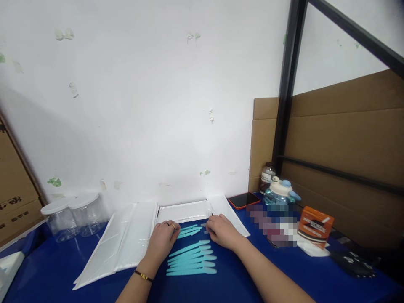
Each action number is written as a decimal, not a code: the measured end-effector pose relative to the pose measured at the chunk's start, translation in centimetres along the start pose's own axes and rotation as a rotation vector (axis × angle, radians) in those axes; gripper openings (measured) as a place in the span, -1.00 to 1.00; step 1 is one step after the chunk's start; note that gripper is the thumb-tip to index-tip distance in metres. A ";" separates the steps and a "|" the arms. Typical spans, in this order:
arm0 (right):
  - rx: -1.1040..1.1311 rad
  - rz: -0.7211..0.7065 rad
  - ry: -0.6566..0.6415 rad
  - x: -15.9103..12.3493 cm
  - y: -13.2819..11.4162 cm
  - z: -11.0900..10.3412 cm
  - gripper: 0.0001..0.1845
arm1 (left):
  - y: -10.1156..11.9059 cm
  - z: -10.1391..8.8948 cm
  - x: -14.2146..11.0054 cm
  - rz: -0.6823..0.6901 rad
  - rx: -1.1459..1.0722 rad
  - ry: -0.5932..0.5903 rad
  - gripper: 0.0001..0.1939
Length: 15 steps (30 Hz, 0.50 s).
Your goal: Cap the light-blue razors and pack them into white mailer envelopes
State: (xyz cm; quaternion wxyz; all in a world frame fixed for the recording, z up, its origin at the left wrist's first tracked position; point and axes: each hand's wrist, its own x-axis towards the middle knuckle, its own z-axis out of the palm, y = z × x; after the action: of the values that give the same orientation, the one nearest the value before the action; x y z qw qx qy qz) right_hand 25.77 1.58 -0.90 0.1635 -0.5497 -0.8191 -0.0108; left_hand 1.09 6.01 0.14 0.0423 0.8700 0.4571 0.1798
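Several turquoise eyebrow razors lie side by side on the blue tabletop, handles to the left and pale ends to the right. Farther back is a smaller group of razors. My left hand has its fingers curled over the handle ends of this far group. Opposite it, my right hand is closed at their pale ends, thumb and fingers together. What sits in the right fingertips is mostly hidden.
White padded mailers lie left and behind, with another white mailer along the wall. Clear lidded jars stand at left. To the right are a phone, a water bottle and an orange box.
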 end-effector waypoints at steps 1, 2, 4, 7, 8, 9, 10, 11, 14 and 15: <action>0.038 0.002 0.024 -0.1 0.0 -0.1 -0.87 | 0.2 0.0 0.0 -0.008 -0.041 0.021 -0.78; 0.085 0.002 0.051 -0.2 0.1 -0.2 -0.87 | 0.3 0.1 0.0 -0.019 -0.090 0.028 -0.76; 0.194 0.012 0.098 -0.4 0.3 -0.4 -0.88 | 0.7 0.2 -0.1 -0.043 -0.185 -0.007 -0.71; 0.343 0.052 0.126 -0.6 0.6 -0.5 -0.89 | 1.1 0.5 -0.2 -0.030 -0.247 -0.096 -0.68; 0.384 0.064 0.127 -0.7 0.7 -0.6 -0.89 | 1.2 0.6 -0.3 -0.013 -0.245 -0.118 -0.68; 0.422 0.070 0.128 -0.7 0.7 -0.7 -0.89 | 1.3 0.5 -0.3 0.009 -0.240 -0.134 -0.67; 0.458 0.070 0.131 -0.7 0.7 -0.8 -0.88 | 1.4 0.4 -0.3 0.029 -0.236 -0.149 -0.65; 0.492 0.063 0.137 -0.8 0.6 -1.0 -0.88 | 1.6 0.1 -0.4 0.042 -0.230 -0.165 -0.63; 0.565 0.019 0.171 -0.8 0.1 -1.6 -0.85 | 2.1 -0.8 -0.5 0.042 -0.217 -0.239 -0.55; 0.576 0.001 0.179 -0.8 -0.1 -1.8 -0.84 | 2.3 -1.1 -0.6 0.027 -0.210 -0.265 -0.54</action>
State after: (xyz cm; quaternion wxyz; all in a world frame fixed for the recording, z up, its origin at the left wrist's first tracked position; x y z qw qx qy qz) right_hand 26.41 0.47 0.56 0.3843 -0.4781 -0.7705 0.1734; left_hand 2.19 4.12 1.51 0.1905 0.8829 0.4147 0.1107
